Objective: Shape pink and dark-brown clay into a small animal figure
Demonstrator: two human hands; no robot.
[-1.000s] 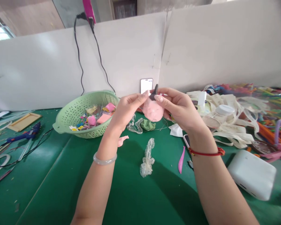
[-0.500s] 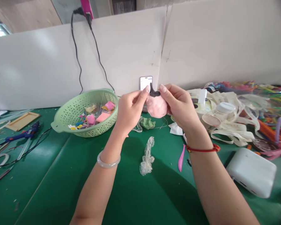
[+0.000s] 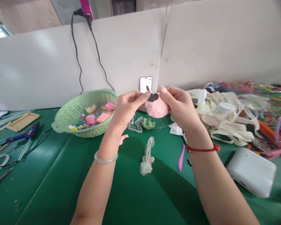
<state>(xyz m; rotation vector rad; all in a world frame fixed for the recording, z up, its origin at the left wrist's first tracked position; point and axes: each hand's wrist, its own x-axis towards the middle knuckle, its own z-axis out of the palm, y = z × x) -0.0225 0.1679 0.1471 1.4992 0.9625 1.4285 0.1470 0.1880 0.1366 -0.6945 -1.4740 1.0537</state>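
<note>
A lumpy pink clay ball is held up between my two hands, above the green table. A flat black clay piece lies against its upper side, with a thin dark end sticking up near my left thumb. My left hand pinches the left side of the ball and the edge of the black piece. On the other side my right hand grips the ball, its thumb at the top edge. The fingers behind the ball are hidden. Below lie crumpled clear plastic wrap and a pink plastic knife.
A green basket of small coloured pieces stands left, beyond it a blue glue gun. A phone leans on the white partition. Green clay lies behind. Right are white straps and a white box-shaped device.
The black piece has gone from standing up on the ball to lying flatter against it, and the ball has turned slightly. My left hand has shifted a little left, uncovering a pink scrap.
</note>
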